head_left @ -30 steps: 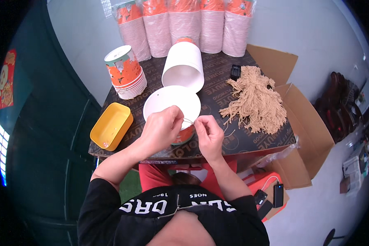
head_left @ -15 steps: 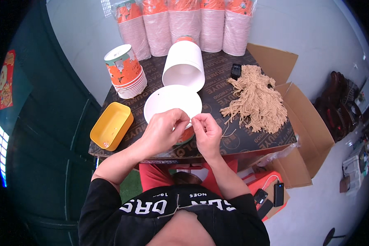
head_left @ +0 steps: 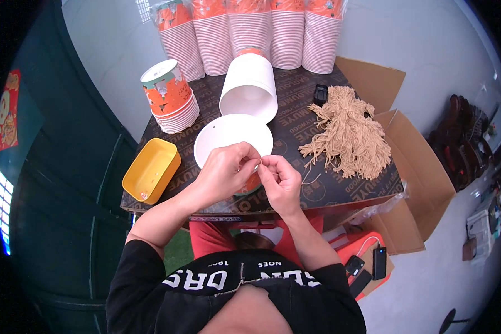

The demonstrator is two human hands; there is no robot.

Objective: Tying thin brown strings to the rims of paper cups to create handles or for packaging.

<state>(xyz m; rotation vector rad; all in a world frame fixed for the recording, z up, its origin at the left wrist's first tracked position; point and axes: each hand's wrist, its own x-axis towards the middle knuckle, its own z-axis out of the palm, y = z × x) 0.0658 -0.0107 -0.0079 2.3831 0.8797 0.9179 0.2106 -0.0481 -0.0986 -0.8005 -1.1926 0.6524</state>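
Before me stands a paper bucket (head_left: 234, 134), white inside, its orange and green outside partly showing beneath my hands. There is a small dark hole near its far left rim. At its near rim my left hand (head_left: 228, 170) is closed in a pinch, a tiny whitish bit showing at the fingertips. My right hand (head_left: 281, 181) pinches right beside it, fingertips meeting the left ones. What the fingers hold is too small and hidden to name. A thin tan strand (head_left: 312, 181) lies on the table next to my right hand.
Behind the bucket lies a white tub (head_left: 249, 83) on its side. Left are a stack of upturned buckets (head_left: 170, 97) and a yellow tray (head_left: 164, 167). Right lie a tan yarn bundle (head_left: 353, 139) and a black object (head_left: 320, 94). Wrapped bucket stacks (head_left: 250, 36) line the back; a cardboard box (head_left: 417, 178) stands right.
My fingertips have shifted slightly against each other at the near rim, and the bucket has moved a little to the left. Other things lie as before.
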